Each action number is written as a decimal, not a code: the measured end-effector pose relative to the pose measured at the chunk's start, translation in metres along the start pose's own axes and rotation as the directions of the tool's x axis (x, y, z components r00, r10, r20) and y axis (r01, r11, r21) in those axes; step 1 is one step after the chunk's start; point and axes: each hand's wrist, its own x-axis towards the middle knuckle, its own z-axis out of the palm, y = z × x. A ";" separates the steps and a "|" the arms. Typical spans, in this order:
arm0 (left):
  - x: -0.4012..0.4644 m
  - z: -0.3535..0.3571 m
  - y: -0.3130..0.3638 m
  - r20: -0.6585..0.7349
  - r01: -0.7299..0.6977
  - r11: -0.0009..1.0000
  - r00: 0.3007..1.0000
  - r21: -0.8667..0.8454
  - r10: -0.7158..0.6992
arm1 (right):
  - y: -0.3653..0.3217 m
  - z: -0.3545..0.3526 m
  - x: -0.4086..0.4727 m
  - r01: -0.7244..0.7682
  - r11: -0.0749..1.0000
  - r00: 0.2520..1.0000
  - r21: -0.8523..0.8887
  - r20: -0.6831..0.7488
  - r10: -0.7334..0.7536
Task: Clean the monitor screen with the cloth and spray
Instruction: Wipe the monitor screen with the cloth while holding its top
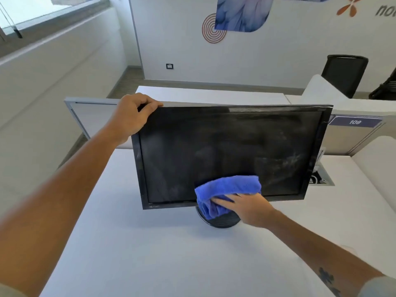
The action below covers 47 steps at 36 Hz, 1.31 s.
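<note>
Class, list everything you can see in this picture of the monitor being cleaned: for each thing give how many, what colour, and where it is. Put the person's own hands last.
monitor: one, black, screen smeared, upright on the desk, centre
monitor stand: one, black, round, under the monitor
cloth: one, blue, pressed on the screen's lower edge
desk: one, white, beneath everything
divider panel: one, grey, behind the monitor
number plate: one, dark blue, reads 109, right of the monitor
chair: one, black, far right by the wall
wall socket: one, dark, low on the back wall
spray: none in view
left hand: grips the monitor's top left corner
right hand: presses the cloth on the screen
</note>
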 end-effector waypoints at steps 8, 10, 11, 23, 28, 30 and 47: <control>0.004 0.002 -0.004 0.005 -0.051 0.998 0.999 0.035 0.051 | 0.059 -0.055 0.023 -0.032 0.994 0.962 -0.103 -0.273 0.003; 0.004 0.001 -0.006 0.004 -0.055 0.998 0.998 0.035 0.055 | 0.078 -0.080 0.032 -0.176 0.973 0.924 -0.149 -0.365 0.112; 0.004 0.002 -0.007 0.007 -0.058 0.998 0.998 0.038 0.058 | 0.084 -0.089 0.036 -0.245 0.959 0.905 -0.144 -0.389 0.173; 0.006 0.003 -0.012 0.043 -0.116 0.991 0.993 0.069 0.114 | 0.011 -0.007 -0.028 -0.340 0.940 0.915 -0.017 -0.235 0.327; 0.008 0.003 -0.016 0.062 -0.136 0.986 0.990 0.097 0.130 | -0.005 0.015 -0.039 -0.385 0.920 0.889 0.073 -0.238 0.391; 0.009 0.004 -0.017 0.070 -0.153 0.981 0.987 0.117 0.146 | -0.001 0.002 -0.023 -0.378 0.920 0.881 0.101 -0.268 0.391; 0.021 0.004 -0.044 0.002 -0.235 0.968 0.972 0.091 0.236 | 0.030 -0.029 0.035 -0.303 -0.047 -0.400 0.952 -0.082 0.913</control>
